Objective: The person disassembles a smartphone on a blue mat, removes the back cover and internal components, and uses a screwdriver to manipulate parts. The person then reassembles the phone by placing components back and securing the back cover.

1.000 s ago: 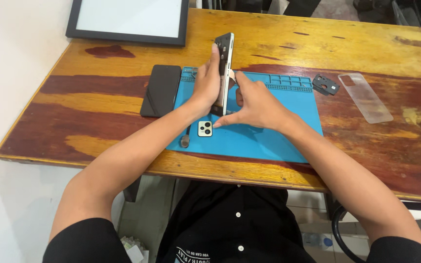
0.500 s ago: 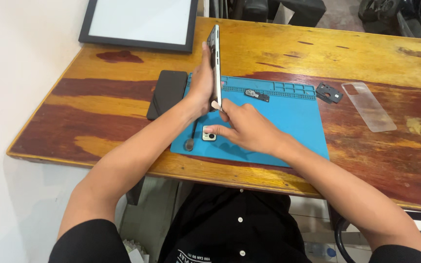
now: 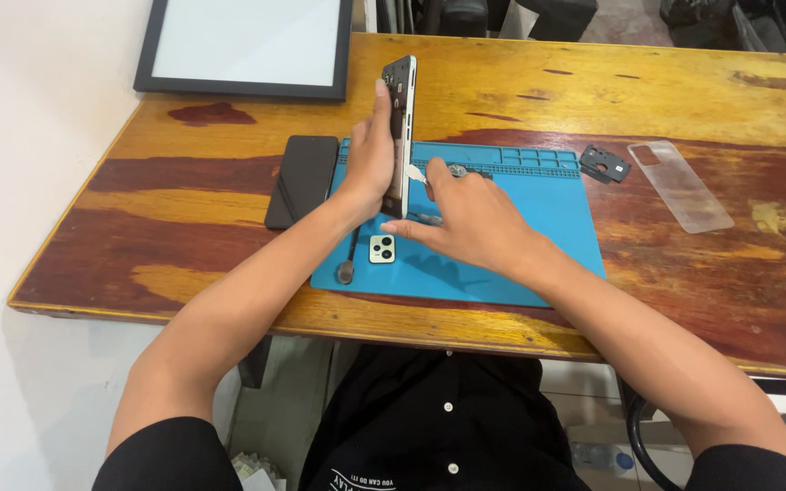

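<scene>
My left hand [image 3: 370, 159] grips an opened smartphone [image 3: 399, 118] that stands on its end on the blue work mat [image 3: 539, 236], edge toward me. My right hand [image 3: 466, 218] is pressed against the phone's right side, pinching a small white pick [image 3: 414, 173] at its edge. A small white camera module [image 3: 382, 248] lies on the mat just below both hands. A screwdriver [image 3: 349, 259] lies beside it on the mat's left edge.
A black phone panel [image 3: 302, 180] lies left of the mat. A dark plastic part [image 3: 604, 164] and a clear phone case [image 3: 680, 185] lie to the right. A black-framed white board [image 3: 247, 45] sits at the wooden table's back left.
The phone has turned a little on its end, showing more of its inner frame. My right hand has come up from the mat to the phone's side.
</scene>
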